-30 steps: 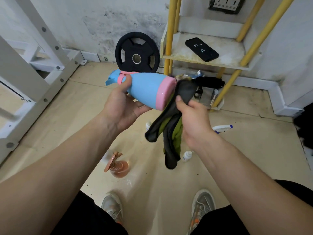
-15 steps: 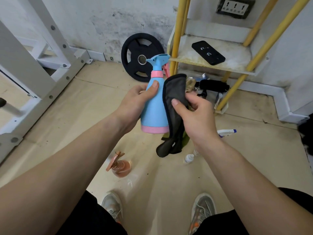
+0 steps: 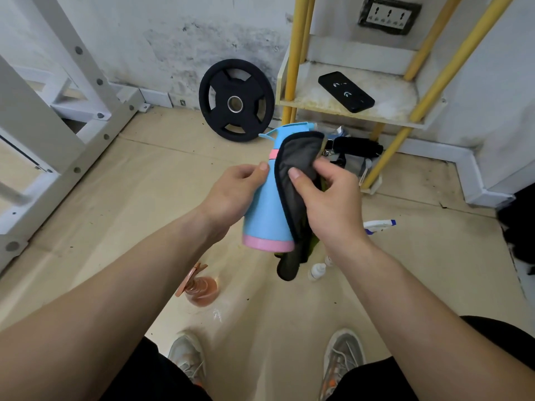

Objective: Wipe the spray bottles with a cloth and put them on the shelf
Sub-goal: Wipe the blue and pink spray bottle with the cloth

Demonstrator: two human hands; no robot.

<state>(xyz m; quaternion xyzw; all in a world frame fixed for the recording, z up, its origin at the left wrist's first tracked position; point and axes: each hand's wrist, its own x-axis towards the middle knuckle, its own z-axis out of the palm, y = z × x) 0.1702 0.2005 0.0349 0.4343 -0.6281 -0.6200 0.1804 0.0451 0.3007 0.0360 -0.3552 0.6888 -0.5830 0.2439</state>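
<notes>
Spray bottle (image 3: 266, 215), blue with a pink base and collar, is upright in the air between both hands, above the floor (image 3: 139, 204) and in front of the yellow-legged shelf (image 3: 307, 95). A second ago it lay on its side with the nozzle pointing left. Half a second ago it was already upright, and it stays so now, with the nozzle towards the left. The left hand (image 3: 231, 195) grasps the body from the left, with the thumb tip just below the pink collar. The right hand (image 3: 330, 204) grasps a dark grey cloth (image 3: 298, 169) and presses it against the bottle's right side, thumb on top of the fabric. The cloth now reaches higher than before, over the collar and up to the nozzle head, while its loose end hangs below the pink base.

On the floor the orange bottle (image 3: 201, 287) sits nearer the person and a white bottle (image 3: 379, 225) lies off to the right, both where they were. A black phone (image 3: 346, 91) lies on the shelf, and a weight plate (image 3: 236, 100) leans on the wall (image 3: 173, 39) beside it.
</notes>
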